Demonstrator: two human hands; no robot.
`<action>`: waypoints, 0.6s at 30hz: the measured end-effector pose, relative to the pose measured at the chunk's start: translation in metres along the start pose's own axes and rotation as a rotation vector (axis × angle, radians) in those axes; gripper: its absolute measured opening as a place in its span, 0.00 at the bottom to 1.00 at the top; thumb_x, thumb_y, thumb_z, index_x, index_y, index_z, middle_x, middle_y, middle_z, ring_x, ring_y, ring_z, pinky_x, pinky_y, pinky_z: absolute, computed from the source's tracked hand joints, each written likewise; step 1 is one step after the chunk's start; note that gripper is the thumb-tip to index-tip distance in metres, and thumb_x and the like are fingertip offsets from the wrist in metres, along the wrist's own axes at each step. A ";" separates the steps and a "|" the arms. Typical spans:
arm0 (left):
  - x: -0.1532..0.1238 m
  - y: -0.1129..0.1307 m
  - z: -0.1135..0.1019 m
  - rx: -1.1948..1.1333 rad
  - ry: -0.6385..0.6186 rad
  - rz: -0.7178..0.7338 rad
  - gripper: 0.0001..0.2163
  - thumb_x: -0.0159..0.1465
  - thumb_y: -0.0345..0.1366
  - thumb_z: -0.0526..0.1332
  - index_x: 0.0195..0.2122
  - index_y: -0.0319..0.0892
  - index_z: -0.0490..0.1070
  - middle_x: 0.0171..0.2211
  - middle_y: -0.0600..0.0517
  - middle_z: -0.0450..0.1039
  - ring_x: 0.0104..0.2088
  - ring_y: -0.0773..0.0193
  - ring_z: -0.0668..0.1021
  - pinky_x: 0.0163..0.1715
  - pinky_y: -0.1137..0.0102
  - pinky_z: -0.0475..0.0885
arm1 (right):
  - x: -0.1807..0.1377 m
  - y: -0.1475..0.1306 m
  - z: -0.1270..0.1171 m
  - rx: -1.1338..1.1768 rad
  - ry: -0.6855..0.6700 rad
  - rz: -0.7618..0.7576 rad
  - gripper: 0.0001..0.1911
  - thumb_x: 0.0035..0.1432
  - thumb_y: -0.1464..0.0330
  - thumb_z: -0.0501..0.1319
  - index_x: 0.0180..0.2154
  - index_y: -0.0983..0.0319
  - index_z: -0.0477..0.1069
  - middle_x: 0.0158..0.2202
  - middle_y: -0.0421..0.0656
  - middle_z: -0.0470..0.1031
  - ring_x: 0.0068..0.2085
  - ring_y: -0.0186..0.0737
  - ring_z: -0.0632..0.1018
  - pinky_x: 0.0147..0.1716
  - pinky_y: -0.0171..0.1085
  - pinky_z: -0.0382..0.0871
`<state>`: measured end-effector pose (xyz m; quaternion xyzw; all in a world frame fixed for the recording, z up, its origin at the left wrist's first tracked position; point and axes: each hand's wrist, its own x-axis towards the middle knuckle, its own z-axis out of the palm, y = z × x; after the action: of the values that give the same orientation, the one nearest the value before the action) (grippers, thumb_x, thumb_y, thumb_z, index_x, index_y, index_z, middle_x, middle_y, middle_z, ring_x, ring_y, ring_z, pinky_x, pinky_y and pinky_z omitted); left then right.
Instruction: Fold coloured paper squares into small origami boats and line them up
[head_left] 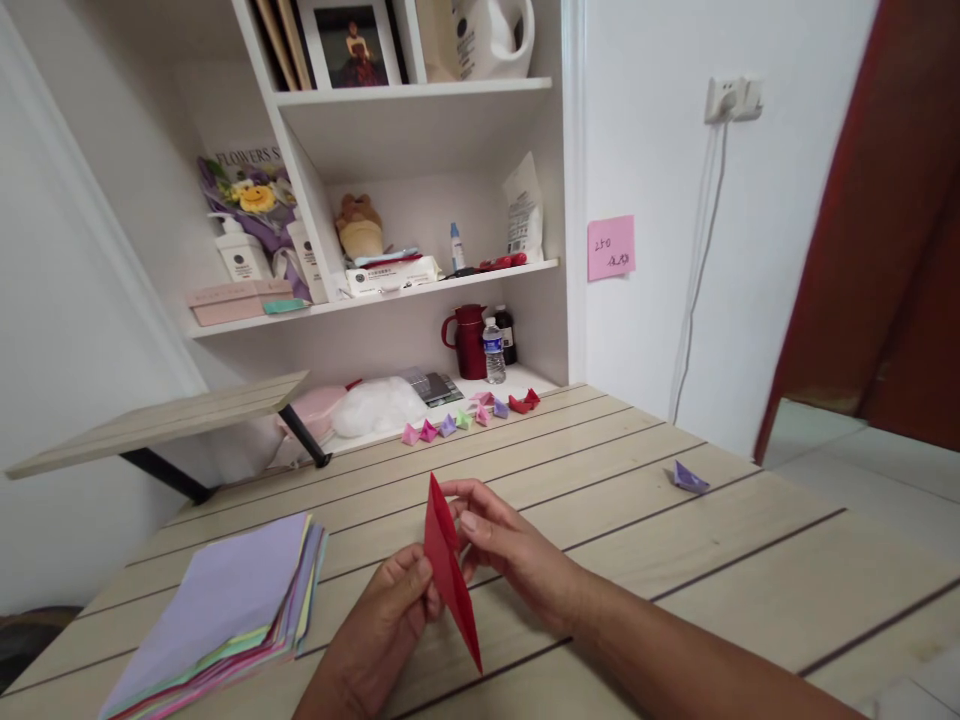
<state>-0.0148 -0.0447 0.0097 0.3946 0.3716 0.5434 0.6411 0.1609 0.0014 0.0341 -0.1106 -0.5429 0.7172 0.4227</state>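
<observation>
Left hand (397, 600), low center of frame, pinching a red folded paper (444, 568) between thumb and fingers; right hand (517, 550) grasping its other side, fingertips partly hidden behind the fold. Paper held tilted, pointed at top and bottom, above the slatted tabletop (600, 480).

Lower left: loose stack of colored sheets (225, 590), lilac on top, near left hand. Right of center: one purple folded piece (689, 478), alone. Mid-frame, far table edge: row of small folded pieces (448, 426), pink, purple, green, red.

Behind, white shelf unit (420, 90). Bottom compartment: red jug (471, 342), contents not visible; clear bottle (494, 352) with blue label, partly covering a dark bottle (506, 335); white bundle (379, 407) at left. Middle compartment: plush toy (360, 228), white packet (394, 276), blue-capped bottle (457, 248), white pouch (525, 215). Left compartment: pink box (240, 303), pump bottle (241, 252), bouquet (257, 197). Top: framed picture (356, 45), white handled jug (495, 40).

Left side, raised board (172, 415) on black legs blocks part of the lower shelf. Upper right wall: pink note (610, 247), socket (721, 100) with plug and cord.
</observation>
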 end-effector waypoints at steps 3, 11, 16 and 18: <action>0.000 -0.001 -0.001 0.028 -0.020 -0.011 0.12 0.55 0.43 0.72 0.30 0.39 0.77 0.24 0.54 0.70 0.25 0.72 0.65 0.29 0.74 0.61 | -0.001 -0.001 0.000 -0.006 -0.028 -0.024 0.21 0.62 0.59 0.63 0.55 0.57 0.69 0.42 0.43 0.70 0.39 0.38 0.75 0.34 0.34 0.67; -0.002 -0.001 -0.004 0.082 -0.038 -0.043 0.11 0.57 0.42 0.71 0.29 0.39 0.76 0.24 0.53 0.69 0.27 0.69 0.67 0.33 0.72 0.62 | -0.004 -0.008 0.003 -0.046 -0.055 -0.036 0.22 0.58 0.61 0.67 0.54 0.56 0.69 0.39 0.41 0.71 0.37 0.36 0.73 0.35 0.35 0.66; -0.001 -0.001 -0.006 0.097 -0.040 -0.046 0.12 0.57 0.43 0.70 0.29 0.39 0.76 0.26 0.53 0.68 0.29 0.68 0.67 0.34 0.72 0.63 | -0.003 -0.008 0.003 -0.051 -0.037 -0.013 0.19 0.56 0.63 0.67 0.50 0.58 0.71 0.35 0.40 0.73 0.34 0.36 0.73 0.35 0.35 0.66; -0.002 -0.001 -0.006 0.101 -0.048 -0.049 0.12 0.57 0.43 0.70 0.28 0.39 0.75 0.25 0.53 0.67 0.30 0.68 0.68 0.35 0.72 0.63 | -0.002 -0.008 0.003 -0.052 -0.040 -0.013 0.18 0.57 0.64 0.67 0.49 0.59 0.72 0.34 0.40 0.73 0.33 0.35 0.72 0.35 0.35 0.66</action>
<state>-0.0199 -0.0457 0.0070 0.4302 0.3927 0.4986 0.6420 0.1643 -0.0022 0.0418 -0.1038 -0.5704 0.7021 0.4134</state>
